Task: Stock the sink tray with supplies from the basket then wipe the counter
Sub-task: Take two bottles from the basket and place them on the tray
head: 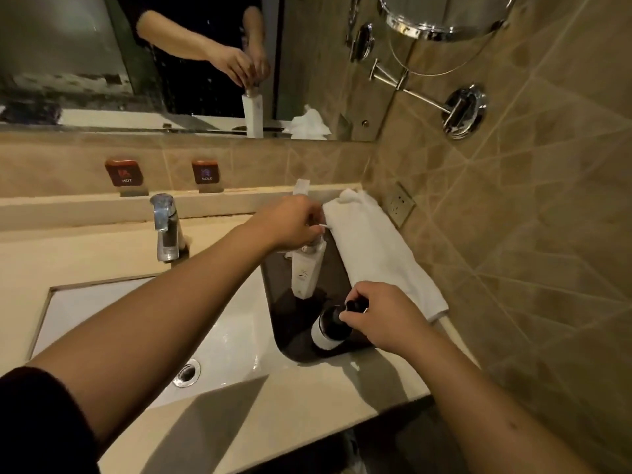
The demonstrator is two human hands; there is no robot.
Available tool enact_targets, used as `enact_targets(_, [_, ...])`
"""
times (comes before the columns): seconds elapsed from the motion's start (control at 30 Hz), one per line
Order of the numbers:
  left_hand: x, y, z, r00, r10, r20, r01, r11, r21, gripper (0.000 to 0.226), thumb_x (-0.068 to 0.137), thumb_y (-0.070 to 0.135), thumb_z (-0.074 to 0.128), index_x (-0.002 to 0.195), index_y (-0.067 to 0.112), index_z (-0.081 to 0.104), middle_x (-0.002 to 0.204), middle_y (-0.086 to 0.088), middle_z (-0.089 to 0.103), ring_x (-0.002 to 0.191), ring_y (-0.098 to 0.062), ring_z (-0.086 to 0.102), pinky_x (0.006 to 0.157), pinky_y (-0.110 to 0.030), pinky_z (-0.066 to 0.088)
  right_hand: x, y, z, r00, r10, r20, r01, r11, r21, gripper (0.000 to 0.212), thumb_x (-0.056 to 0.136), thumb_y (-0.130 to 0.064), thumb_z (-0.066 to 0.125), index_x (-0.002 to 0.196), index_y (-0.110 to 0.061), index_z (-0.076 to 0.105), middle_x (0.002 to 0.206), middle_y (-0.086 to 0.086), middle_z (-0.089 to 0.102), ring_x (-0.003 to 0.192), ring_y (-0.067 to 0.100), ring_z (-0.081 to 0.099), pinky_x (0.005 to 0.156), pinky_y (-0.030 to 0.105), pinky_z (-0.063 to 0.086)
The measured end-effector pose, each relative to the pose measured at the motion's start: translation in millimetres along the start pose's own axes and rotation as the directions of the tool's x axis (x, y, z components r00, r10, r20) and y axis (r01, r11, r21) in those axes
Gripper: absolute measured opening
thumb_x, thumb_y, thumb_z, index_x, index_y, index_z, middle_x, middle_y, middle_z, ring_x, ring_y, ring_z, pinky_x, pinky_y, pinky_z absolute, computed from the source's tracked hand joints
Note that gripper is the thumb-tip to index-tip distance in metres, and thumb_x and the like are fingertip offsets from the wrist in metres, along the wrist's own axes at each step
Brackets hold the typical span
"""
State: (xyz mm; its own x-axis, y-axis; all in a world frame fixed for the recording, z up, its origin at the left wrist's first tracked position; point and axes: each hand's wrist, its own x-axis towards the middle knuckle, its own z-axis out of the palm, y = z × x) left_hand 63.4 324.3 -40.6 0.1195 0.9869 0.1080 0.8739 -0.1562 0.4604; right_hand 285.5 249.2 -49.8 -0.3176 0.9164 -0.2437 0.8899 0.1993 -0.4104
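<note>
A dark tray (284,302) lies on the counter right of the sink basin (136,319). A white square pump bottle (307,275) stands on the tray, and my left hand (290,220) grips its pump top. Nearer to me on the tray stands a dark bottle with a white label (326,331). My right hand (379,313) pinches the dark bottle's black pump head. A folded white towel (376,251) lies along the tray's right side against the wall. No basket is in view.
A chrome faucet (166,227) stands behind the basin, with hot and cold signs (123,172) on the backsplash. The mirror (136,56) reflects my hands. A wall socket (398,203) and a swing-arm mirror mount (461,111) sit on the right tiled wall.
</note>
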Motion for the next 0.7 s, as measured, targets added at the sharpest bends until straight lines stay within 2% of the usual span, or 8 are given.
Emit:
enact_targets(0.2, [26.2,-17.6,10.5,0.999,-0.037,-0.011,0.037,0.999,-0.031,0.016,0.088,0.038,0.066,0.098,0.026,0.070,0.093,0.004,0.068,0.080,-0.011,0.061,0.072,-0.039,0.058,39.0,-0.2,9.6,1.000,0.007,0.021,-0.007,1.000,-0.003,0.014,0.090,-0.037,0.073,0.096,-0.030,0.062,0.094,-0.006,0.064,0.079,0.011,0.059,0.065,0.019,0.042])
enact_targets(0.33, [32.1,-21.9,20.7,0.998,-0.067,-0.011,0.067,0.998,-0.017,0.017,0.088,0.040,0.067,0.099,0.027,0.071,0.094,0.005,0.069,0.080,-0.012,0.063,0.071,-0.038,0.059,57.0,4.7,14.4,0.998,-0.027,0.051,0.027,1.000,0.007,0.016,0.090,-0.039,0.072,0.100,-0.030,0.063,0.097,-0.006,0.065,0.083,0.011,0.061,0.075,0.024,0.051])
enact_targets(0.53, [37.3,-20.2,36.0,0.993,-0.115,-0.042,0.112,0.992,-0.058,0.016,0.088,0.039,0.069,0.101,0.030,0.070,0.096,0.006,0.068,0.080,-0.008,0.062,0.069,-0.032,0.058,75.8,18.2,19.0,0.994,-0.061,0.088,0.060,0.998,0.020,0.023,0.090,-0.042,0.070,0.109,-0.031,0.064,0.103,-0.008,0.067,0.087,0.011,0.062,0.079,0.025,0.054])
enact_targets(0.63, [39.4,-16.3,43.1,0.989,-0.130,-0.067,0.123,0.987,-0.099,0.019,0.087,0.041,0.070,0.103,0.030,0.070,0.096,0.009,0.067,0.079,-0.004,0.060,0.065,-0.024,0.051,81.2,25.8,20.5,0.992,-0.085,0.088,0.082,0.996,0.038,0.021,0.090,-0.043,0.070,0.106,-0.031,0.063,0.099,-0.009,0.066,0.085,0.010,0.061,0.079,0.025,0.054])
enact_targets(0.7, [39.6,-13.1,47.7,0.986,-0.148,-0.081,0.137,0.983,-0.123,0.021,0.088,0.042,0.069,0.105,0.031,0.070,0.097,0.010,0.066,0.081,-0.004,0.061,0.065,-0.023,0.050,83.5,29.5,20.6,0.992,-0.099,0.085,0.095,0.994,0.048,0.018,0.090,-0.043,0.069,0.102,-0.032,0.062,0.095,-0.011,0.063,0.083,0.010,0.061,0.080,0.025,0.054])
